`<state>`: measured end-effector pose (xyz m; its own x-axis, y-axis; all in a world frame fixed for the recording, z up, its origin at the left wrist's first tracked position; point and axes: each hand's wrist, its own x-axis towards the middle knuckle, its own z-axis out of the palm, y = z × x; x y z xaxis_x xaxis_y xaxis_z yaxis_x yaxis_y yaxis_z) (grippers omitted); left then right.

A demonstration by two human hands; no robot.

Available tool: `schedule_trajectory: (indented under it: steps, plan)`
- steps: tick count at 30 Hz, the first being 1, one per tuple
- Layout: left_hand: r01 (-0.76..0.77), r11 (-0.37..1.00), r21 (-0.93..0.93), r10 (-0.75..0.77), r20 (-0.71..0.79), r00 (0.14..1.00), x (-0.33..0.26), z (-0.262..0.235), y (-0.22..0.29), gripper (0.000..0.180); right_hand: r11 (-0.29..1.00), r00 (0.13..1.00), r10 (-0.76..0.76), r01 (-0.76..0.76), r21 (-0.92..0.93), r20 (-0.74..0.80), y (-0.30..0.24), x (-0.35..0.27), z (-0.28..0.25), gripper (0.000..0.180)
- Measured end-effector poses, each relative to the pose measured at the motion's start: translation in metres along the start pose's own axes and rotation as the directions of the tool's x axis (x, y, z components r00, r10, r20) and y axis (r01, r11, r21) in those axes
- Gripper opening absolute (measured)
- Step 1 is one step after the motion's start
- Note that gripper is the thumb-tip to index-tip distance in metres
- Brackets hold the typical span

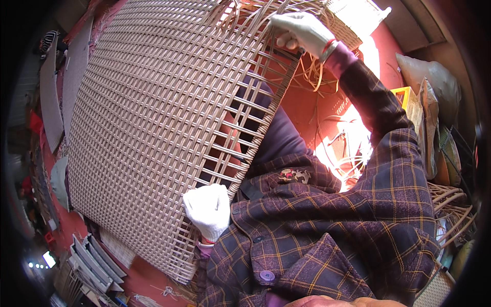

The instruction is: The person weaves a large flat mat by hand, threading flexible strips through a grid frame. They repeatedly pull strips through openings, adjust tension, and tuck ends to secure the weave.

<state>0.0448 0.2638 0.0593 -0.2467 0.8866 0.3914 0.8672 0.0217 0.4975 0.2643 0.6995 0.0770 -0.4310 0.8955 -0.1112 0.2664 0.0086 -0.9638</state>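
Observation:
A large woven wicker panel (148, 97) of flat brown strands slants across my lap. Its weave is tight on the left, while open gaps line the wrapped frame edge (266, 123) on the right. My left hand (207, 211), in a white knit glove, is closed at the panel's near right part, and its fingers hide whatever they hold. Up at the far right corner, my right hand (302, 31), also gloved, has its fingers closed on a wicker strand (262, 16) among several loose ends.
Loose strands (314, 74) trail on the red floor (299, 107) past the frame edge. To the right stand a yellow-edged box (404, 97) and stuffed sacks (429, 77). Grey curved pieces (94, 263) lie at the lower left, and flat boards (51, 97) lean at the far left.

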Motion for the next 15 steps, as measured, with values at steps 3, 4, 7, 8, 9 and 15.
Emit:
schedule_trajectory:
  steps: [3, 4, 7, 8, 9, 15]
  plan:
    - [-0.03, 0.999, 0.029, 0.03, 0.014, 0.999, 0.0, -0.002, 0.003, 0.011, 0.97, 1.0, 0.002, 0.001, -0.245, 0.01, 0.005, -0.011, 0.005, 0.039]
    - [-0.034, 0.998, 0.061, 0.033, 0.021, 0.999, -0.001, -0.003, 0.005, 0.012, 0.961, 1.0, 0.001, -0.006, -0.278, -0.017, 0.006, -0.014, 0.005, 0.039]
    - [-0.047, 0.986, 0.162, 0.042, 0.033, 0.999, -0.005, -0.003, 0.008, 0.019, 0.955, 0.998, -0.027, 0.009, -0.297, -0.056, 0.009, -0.02, 0.0, 0.035]
    - [-0.051, 0.98, 0.194, 0.045, 0.038, 0.998, -0.007, -0.003, 0.008, 0.022, 0.965, 0.997, -0.051, 0.033, -0.259, -0.062, 0.011, -0.025, -0.002, 0.034]
    - [-0.061, 0.977, 0.203, 0.053, 0.043, 0.998, -0.008, -0.003, 0.008, 0.023, 0.973, 0.996, -0.049, 0.031, -0.228, -0.072, 0.013, -0.029, -0.002, 0.033]
    - [-0.104, 0.964, 0.243, 0.1, 0.03, 0.995, -0.014, 0.001, 0.004, 0.032, 0.848, 0.96, -0.235, 0.128, 0.514, 0.149, 0.03, -0.027, 0.02, 0.024]
